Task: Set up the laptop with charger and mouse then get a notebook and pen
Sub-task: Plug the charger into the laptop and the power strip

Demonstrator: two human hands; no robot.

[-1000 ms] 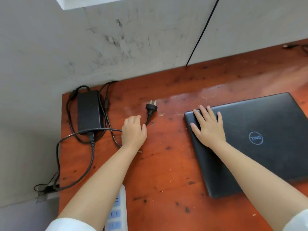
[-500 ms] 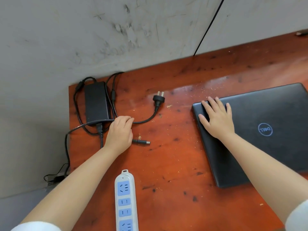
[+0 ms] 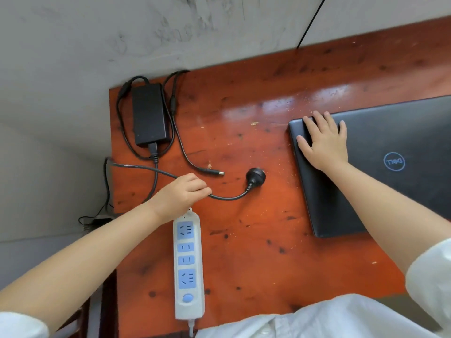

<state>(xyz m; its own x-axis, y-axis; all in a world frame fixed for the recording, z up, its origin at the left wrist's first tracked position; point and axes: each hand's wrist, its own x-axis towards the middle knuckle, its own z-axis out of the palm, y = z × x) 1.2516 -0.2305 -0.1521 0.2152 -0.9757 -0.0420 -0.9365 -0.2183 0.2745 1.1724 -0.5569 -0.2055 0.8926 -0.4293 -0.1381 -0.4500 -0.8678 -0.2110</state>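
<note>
A closed black laptop (image 3: 395,132) lies at the right of the red-brown wooden desk (image 3: 244,240). My right hand (image 3: 323,141) rests flat on its near-left corner, fingers spread. The black charger brick (image 3: 149,114) sits at the desk's far left corner with its cables looped around it. My left hand (image 3: 181,195) pinches the charger's mains cable (image 3: 227,197) a short way behind the wall plug (image 3: 255,177), which lies on the desk. The round laptop connector tip (image 3: 214,172) lies loose just beyond my left hand. No mouse, notebook or pen is in view.
A white and blue power strip (image 3: 188,264) lies lengthwise near the desk's front edge, just below my left hand. A grey scuffed wall (image 3: 122,32) runs behind the desk. The desk's left edge drops off beside the charger, where cable hangs down.
My left hand has taken hold of the mains cable and pulled it toward me, dragging the plug nearer to the power strip. The right hand stays on the laptop.
</note>
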